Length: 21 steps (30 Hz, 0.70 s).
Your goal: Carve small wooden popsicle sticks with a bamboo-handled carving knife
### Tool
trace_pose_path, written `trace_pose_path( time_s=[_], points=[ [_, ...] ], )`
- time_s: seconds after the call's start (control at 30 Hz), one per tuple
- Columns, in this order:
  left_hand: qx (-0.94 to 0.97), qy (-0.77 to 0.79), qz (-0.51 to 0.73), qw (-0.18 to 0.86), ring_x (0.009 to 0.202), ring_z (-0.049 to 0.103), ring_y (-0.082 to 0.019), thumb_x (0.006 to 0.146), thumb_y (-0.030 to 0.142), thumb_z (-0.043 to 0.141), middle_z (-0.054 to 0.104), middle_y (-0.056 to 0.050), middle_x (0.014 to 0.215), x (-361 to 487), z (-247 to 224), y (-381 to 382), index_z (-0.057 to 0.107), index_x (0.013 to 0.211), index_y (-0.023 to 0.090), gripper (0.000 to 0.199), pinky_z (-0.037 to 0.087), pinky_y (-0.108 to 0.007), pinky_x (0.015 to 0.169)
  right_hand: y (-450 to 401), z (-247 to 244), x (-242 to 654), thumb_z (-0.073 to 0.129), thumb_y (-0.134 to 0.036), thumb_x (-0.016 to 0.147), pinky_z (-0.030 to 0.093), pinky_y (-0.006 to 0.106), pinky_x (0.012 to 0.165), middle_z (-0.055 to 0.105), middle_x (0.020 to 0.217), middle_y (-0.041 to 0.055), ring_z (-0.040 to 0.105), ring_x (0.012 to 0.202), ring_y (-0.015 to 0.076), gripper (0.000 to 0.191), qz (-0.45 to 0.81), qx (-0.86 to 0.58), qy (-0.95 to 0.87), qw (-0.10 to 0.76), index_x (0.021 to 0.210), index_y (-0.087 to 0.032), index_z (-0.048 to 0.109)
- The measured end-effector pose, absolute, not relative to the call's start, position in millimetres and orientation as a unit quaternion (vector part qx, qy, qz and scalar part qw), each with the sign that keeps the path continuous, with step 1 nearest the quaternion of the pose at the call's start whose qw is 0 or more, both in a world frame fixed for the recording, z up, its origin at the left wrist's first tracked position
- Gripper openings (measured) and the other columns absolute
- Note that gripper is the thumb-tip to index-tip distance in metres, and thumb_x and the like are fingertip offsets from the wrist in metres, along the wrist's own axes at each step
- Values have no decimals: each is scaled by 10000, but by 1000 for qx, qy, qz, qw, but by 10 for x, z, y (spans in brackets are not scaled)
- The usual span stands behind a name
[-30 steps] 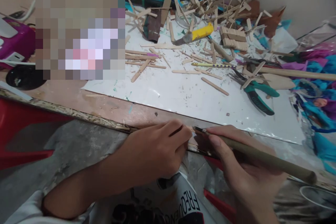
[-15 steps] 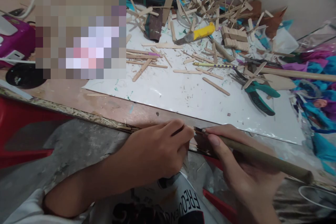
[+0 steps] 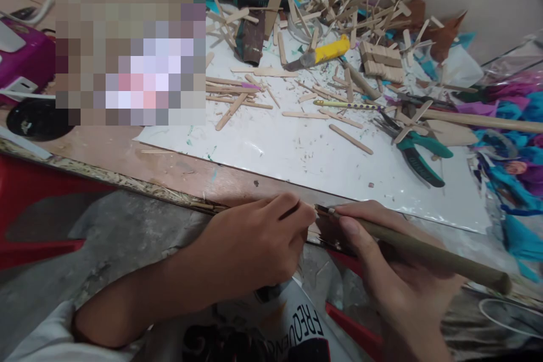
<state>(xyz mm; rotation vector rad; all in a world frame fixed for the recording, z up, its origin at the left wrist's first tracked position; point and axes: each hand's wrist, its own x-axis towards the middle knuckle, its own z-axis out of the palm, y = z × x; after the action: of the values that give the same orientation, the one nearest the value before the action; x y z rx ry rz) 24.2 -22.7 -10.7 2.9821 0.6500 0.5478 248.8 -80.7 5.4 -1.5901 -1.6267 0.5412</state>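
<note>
My right hand point(image 3: 394, 260) is wrapped round a long greenish-brown round handle point(image 3: 441, 254), which slants down to the right. A short dark tip point(image 3: 326, 210) sticks out of its left end, close to the fingers of my left hand point(image 3: 267, 237). That hand is closed in a pinch at the table's front edge; what lies between its fingertips is too small and hidden to name. The two hands are a small gap apart. Above them a white sheet point(image 3: 271, 147) carries loose wooden sticks point(image 3: 351, 139) and shavings.
Green-handled pliers point(image 3: 422, 164) lie at the right of the sheet. Further back are a yellow cutter point(image 3: 331, 51), a stack of sticks point(image 3: 382, 62) and a stick heap point(image 3: 360, 11). Blue and purple material point(image 3: 521, 164) is at far right. A blurred patch hides the back left.
The view has shifted very slightly. My right hand and the handle sit a few pixels further right; both hands keep the same hold.
</note>
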Motion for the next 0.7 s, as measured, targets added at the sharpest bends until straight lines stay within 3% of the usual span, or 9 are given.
trace_pose_path(
  time_s=[0.23, 0.53, 0.7],
  points=[
    [960, 212, 175, 46, 1145, 638, -252, 1064, 156, 543, 702, -90, 1276, 242, -112, -236, 729, 1266, 64, 290, 639, -373, 866, -748, 88, 2481, 724, -167, 959, 582, 291, 726, 771, 964, -11, 718, 851, 157, 187, 216, -605, -679, 355, 1070, -312, 762],
    [964, 212, 155, 43, 1151, 640, -237, 1099, 168, 480, 702, -80, 1273, 248, -102, -228, 710, 1284, 69, 310, 640, -366, 926, -601, 103, 2481, 739, -210, 971, 548, 212, 654, 747, 837, -38, 689, 738, 99, 70, 219, -590, -694, 350, 945, -275, 748],
    [965, 215, 152, 16, 1145, 654, -239, 1095, 178, 504, 705, -75, 1286, 246, -109, -255, 695, 1322, 63, 318, 625, -382, 989, -615, 119, 2509, 763, -255, 963, 523, 221, 580, 755, 820, -33, 682, 693, 108, 42, 240, -622, -637, 387, 935, -282, 776]
  ],
)
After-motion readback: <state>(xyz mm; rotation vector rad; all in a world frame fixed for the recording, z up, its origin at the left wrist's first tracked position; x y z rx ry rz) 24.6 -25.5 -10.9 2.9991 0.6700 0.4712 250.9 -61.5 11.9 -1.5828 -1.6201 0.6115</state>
